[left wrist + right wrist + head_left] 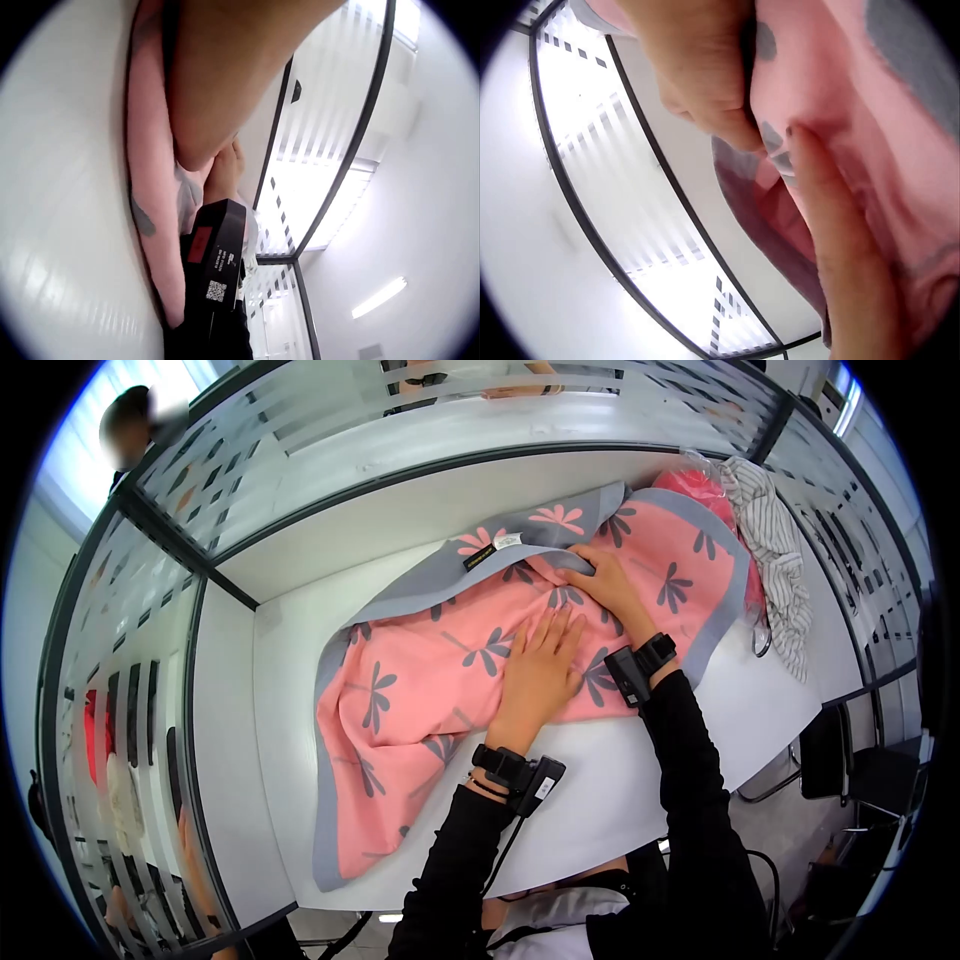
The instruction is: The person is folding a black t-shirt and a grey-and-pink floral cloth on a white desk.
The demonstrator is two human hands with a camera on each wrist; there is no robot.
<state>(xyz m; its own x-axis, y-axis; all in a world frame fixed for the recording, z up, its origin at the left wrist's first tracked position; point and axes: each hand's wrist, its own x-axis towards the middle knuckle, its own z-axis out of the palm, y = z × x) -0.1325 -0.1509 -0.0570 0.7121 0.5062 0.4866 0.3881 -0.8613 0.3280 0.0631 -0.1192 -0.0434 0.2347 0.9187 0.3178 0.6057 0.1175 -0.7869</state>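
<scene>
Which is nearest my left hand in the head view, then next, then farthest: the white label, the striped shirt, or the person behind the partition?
1. White label, on the blanket just ahead of the left hand.
2. Striped shirt, far right.
3. Person, beyond the partition, upper left.
</scene>
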